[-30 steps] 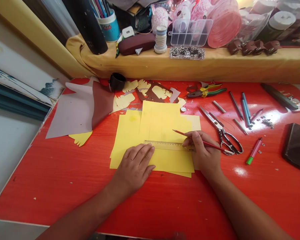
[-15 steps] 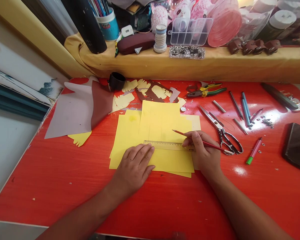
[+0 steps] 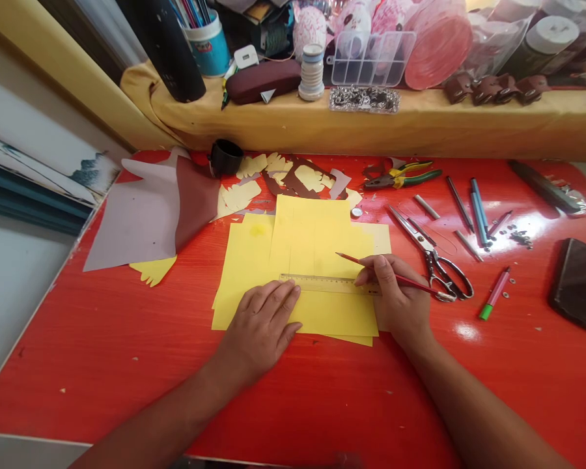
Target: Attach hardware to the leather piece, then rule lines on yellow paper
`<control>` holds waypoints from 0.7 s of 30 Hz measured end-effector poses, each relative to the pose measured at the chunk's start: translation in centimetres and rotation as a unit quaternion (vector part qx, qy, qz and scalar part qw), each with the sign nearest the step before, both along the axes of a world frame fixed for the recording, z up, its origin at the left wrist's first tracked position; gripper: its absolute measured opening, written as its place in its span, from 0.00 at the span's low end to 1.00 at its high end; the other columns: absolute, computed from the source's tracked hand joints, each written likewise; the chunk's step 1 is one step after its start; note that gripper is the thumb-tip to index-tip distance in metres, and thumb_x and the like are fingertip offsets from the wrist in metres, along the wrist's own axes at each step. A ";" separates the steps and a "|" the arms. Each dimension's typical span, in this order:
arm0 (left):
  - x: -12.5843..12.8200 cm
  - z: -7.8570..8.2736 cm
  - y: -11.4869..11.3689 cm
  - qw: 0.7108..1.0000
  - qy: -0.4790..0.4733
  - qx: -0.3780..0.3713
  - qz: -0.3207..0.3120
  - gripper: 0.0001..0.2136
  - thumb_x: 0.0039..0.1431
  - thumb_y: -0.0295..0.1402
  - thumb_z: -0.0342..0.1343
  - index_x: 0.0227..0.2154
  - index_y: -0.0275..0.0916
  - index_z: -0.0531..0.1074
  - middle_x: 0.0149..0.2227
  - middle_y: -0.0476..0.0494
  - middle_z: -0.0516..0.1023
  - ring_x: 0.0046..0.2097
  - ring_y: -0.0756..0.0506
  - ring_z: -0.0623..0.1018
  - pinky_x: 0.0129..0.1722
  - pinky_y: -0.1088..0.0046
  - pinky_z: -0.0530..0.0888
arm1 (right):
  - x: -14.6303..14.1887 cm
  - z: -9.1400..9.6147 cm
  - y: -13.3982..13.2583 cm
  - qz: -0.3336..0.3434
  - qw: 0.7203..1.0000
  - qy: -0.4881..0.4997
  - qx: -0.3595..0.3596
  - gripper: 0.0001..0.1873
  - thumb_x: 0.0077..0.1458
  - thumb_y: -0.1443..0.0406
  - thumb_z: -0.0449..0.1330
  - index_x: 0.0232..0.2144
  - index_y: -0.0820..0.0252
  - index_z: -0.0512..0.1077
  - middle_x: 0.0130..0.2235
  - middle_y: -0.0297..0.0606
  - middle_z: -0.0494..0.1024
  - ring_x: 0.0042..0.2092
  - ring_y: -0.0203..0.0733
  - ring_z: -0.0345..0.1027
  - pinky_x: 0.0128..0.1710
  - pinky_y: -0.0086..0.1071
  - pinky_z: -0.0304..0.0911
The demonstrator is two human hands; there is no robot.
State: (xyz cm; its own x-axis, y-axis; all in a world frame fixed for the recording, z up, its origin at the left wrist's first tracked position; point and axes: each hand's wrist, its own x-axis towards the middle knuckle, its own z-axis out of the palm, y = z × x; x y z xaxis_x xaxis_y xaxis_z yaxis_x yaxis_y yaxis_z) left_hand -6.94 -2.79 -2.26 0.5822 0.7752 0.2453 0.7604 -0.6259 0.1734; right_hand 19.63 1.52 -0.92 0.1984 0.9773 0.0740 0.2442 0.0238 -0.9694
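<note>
A big red table (image 3: 78,365) fills the view, and a shelf draped in yellow cloth (image 3: 371,127) runs along its far side at 12 o'clock. Yellow paper sheets (image 3: 317,228) lie in a flat, messy pile in the middle. Around them, smooth grey and brown sheets (image 3: 146,208) lie at 10 o'clock, cut scraps (image 3: 297,179) at 12, green-handled pliers (image 3: 403,178) at 1, and steel scissors (image 3: 432,257) at 3. The left hand (image 3: 258,319) lies open and flat on the paper, its fingertips on the end of a thin ruler (image 3: 322,284). The right hand (image 3: 395,293) grips a thin red pencil (image 3: 410,282), whose tip points to 10 o'clock, just past the ruler.
</note>
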 end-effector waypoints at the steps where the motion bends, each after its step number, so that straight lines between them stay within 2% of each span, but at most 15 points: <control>1: 0.0 0.0 0.0 1.000 -0.001 0.000 -0.002 0.21 0.77 0.36 0.50 0.66 0.31 0.69 0.65 0.34 0.76 0.64 0.35 0.73 0.62 0.55 0.67 | 0.0 0.0 0.0 0.000 1.000 0.000 -0.001 0.19 0.71 0.50 0.59 0.36 0.56 0.80 0.27 0.36 0.80 0.30 0.41 0.73 0.32 0.34 0.68; 21: 0.0 -0.2 -0.1 1.000 0.002 -0.004 0.005 0.22 0.77 0.37 0.50 0.67 0.32 0.68 0.65 0.35 0.75 0.64 0.35 0.72 0.63 0.54 0.68 | -0.1 0.2 0.0 0.000 1.000 -0.001 0.004 0.19 0.71 0.51 0.59 0.37 0.56 0.81 0.27 0.37 0.81 0.30 0.41 0.73 0.31 0.35 0.68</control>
